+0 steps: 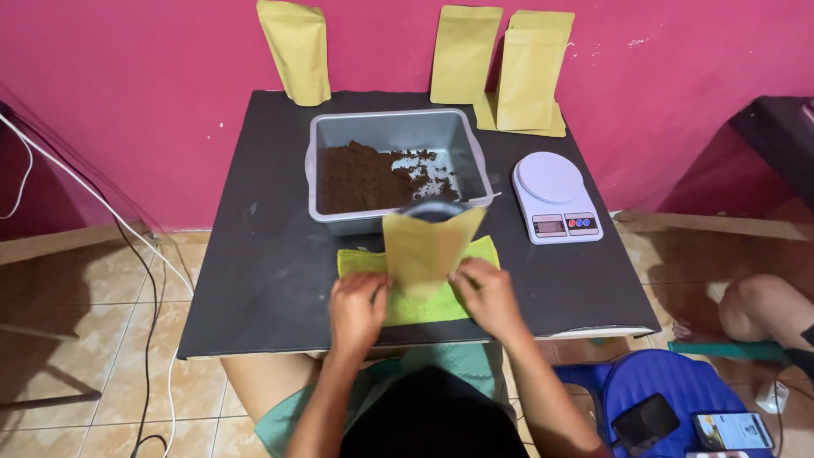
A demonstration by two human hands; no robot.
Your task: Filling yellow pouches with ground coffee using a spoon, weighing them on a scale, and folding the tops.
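Hands, 2 (356, 309) (487, 297), hold 1 pouch (428, 246); 4 pouches (462, 55) behind.

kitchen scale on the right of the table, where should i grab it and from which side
Probably by its two long side edges, coming down from above. The kitchen scale lies flat on the black table with a round platform on top and free space around it, so the low straight sides offer the surest hold. Both hands are busy with the open pouch.

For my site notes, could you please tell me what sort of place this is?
Probably a home packing spot, not a factory: a low black table on a tiled floor by a pink wall, with a metal tray of brown powder, a small kitchen scale and kraft pouches.
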